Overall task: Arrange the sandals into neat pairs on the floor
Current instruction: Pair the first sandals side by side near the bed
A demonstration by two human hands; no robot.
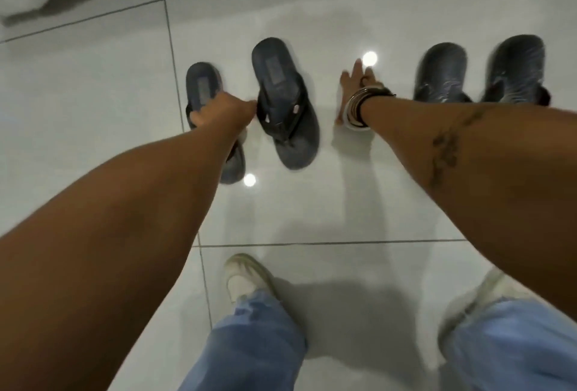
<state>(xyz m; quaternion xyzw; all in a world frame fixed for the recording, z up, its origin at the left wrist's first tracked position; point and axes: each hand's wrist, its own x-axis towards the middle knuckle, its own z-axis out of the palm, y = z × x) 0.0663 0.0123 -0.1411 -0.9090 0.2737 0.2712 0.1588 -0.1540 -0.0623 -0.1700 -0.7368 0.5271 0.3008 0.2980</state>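
**Lining up the dark flip-flops**

On the white tiled floor [312,203], near the tile seam that runs away from the person, two dark blue flip-flops lie side by side with their heels pointing away and their toes toward the person. The left flip-flop [203,87] sits partly under the left hand [218,112], which is closed around its strap area; the exact finger hold is hidden by the wrist. The right flip-flop [285,103] lies just beside it, set a little farther from the person and tilted slightly, so the two long axes are close to parallel but the heels do not line up. The knuckles of the left hand almost touch its strap.

The right hand [354,90] is open and empty, fingers spread, hovering close to the floor or resting on it, to the right of the right flip-flop and apart from it. Bangles [359,109] ring that wrist. Beyond it, a pair of dark clogs [477,68] already stands together near the right edge of view.

By my reading, the coming move depends on sliding the held flip-flop along its own length, away from the person, until the heels match. The left hand is the nearer one for that.
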